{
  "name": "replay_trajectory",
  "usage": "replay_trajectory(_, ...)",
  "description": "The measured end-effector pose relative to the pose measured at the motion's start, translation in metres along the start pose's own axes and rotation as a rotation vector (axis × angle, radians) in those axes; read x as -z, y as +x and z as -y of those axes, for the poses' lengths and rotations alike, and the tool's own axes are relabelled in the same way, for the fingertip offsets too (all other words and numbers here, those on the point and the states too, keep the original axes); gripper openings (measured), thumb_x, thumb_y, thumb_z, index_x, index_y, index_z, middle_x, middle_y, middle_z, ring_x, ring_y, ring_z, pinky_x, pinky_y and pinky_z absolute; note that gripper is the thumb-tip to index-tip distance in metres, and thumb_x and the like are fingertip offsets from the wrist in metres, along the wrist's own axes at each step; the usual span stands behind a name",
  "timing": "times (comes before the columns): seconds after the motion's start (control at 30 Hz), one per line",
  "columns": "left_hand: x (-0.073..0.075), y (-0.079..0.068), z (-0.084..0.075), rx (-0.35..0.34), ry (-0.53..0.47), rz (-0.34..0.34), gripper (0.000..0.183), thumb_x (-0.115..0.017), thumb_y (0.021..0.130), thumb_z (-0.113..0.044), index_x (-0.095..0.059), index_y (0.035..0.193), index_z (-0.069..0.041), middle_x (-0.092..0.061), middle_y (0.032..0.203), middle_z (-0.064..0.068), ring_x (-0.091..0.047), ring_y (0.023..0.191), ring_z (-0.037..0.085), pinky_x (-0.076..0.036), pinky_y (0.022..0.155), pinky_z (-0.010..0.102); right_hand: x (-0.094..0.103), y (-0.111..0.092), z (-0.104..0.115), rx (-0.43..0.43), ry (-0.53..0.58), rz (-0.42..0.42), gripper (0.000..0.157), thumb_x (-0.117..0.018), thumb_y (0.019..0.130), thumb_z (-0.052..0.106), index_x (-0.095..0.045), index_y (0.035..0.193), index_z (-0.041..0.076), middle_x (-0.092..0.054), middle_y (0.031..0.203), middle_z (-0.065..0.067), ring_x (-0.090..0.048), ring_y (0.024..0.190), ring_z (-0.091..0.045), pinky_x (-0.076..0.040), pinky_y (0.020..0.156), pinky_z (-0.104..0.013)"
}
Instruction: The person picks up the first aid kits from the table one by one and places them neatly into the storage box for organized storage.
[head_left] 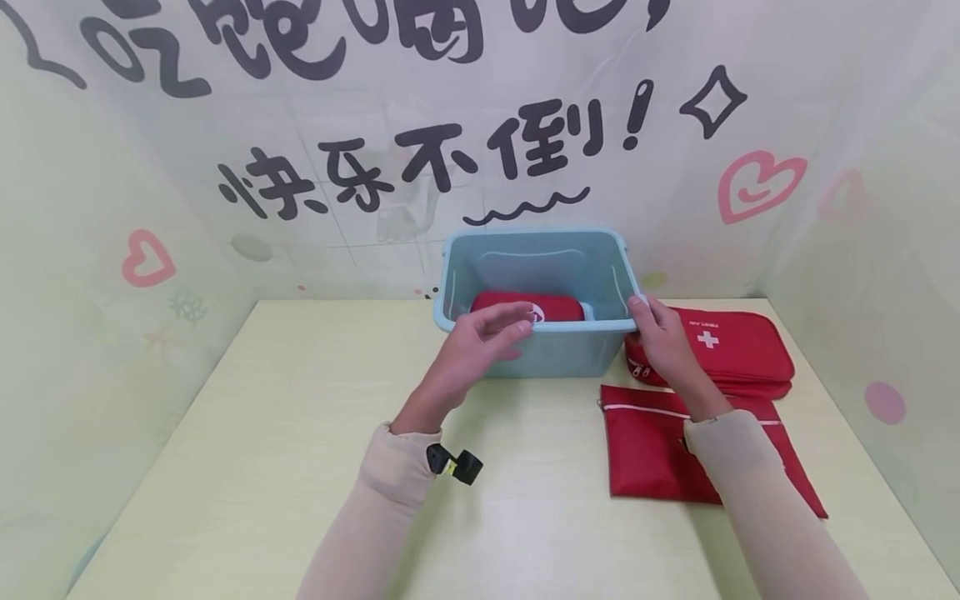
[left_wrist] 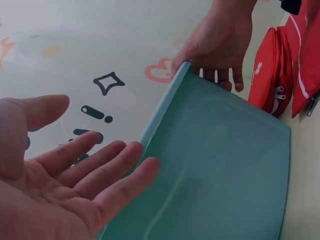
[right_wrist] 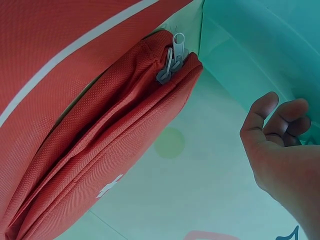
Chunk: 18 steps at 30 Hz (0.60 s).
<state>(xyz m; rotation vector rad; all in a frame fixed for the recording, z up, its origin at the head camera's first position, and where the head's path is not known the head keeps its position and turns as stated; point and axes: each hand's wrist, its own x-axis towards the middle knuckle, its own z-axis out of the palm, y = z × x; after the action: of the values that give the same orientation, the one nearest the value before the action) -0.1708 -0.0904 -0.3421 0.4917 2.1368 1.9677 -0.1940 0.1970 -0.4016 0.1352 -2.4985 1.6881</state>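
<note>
A light blue plastic bin [head_left: 573, 357] stands at the back of the table against the wall sheet. Inside it lies a red pouch [head_left: 495, 302] with a white emblem, partly hidden by my left hand. My right hand [head_left: 664, 337] grips the bin's front right corner, thumb over the rim and fingers curled beneath, as the left wrist view shows. My left hand [head_left: 477, 348] is at the front rim, toward its left side. Its fingers [left_wrist: 117, 180] are loosely extended with the palm showing, holding nothing.
Right of the bin lies a red first aid bag [head_left: 742, 354] with a white cross and zip pulls [right_wrist: 176, 55]. In front of it, a flat red zip pouch [head_left: 648, 458] lies partly under my right forearm. A printed sheet [head_left: 360, 250] covers the wall behind.
</note>
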Motion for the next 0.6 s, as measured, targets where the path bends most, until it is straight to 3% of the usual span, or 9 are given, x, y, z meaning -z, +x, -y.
replay_trajectory(0.17, -0.005, -0.001, 0.006, 0.019, 0.004, 0.047, 0.039, -0.065, 0.097, -0.017, -0.062, 0.134, -0.007, -0.063, 0.131, 0.014, -0.062, 0.117, 0.024, -0.055, 0.093, 0.041, 0.000, 0.001, 0.000, -0.003, 0.009, 0.003, 0.062, -0.049, 0.103, 0.043, -0.033, 0.155, 0.012, -0.052, 0.110, -0.014, -0.048, 0.077, -0.033, -0.053, 0.075, -0.026)
replay_trajectory(0.33, -0.014, -0.002, 0.015, 0.049, 0.045, 0.094, 0.039, -0.065, 0.097, -0.016, -0.062, 0.133, -0.003, -0.063, 0.130, 0.014, -0.061, 0.118, 0.033, -0.056, 0.092, 0.042, 0.000, 0.001, 0.001, -0.005, 0.007, 0.005, 0.063, -0.049, 0.103, 0.043, -0.033, 0.156, 0.013, -0.051, 0.108, -0.014, -0.047, 0.075, -0.031, -0.053, 0.074, -0.026)
replay_trajectory(0.6, -0.031, 0.000, 0.037, 0.100, 0.094, 0.136, 0.041, -0.065, 0.097, -0.019, -0.061, 0.134, -0.002, -0.064, 0.130, 0.014, -0.064, 0.115, 0.029, -0.055, 0.093, 0.043, 0.001, 0.001, 0.002, -0.011, 0.018, 0.010, 0.059, -0.049, 0.104, 0.037, -0.034, 0.155, 0.013, -0.051, 0.106, -0.015, -0.047, 0.073, -0.022, -0.051, 0.073, -0.022)
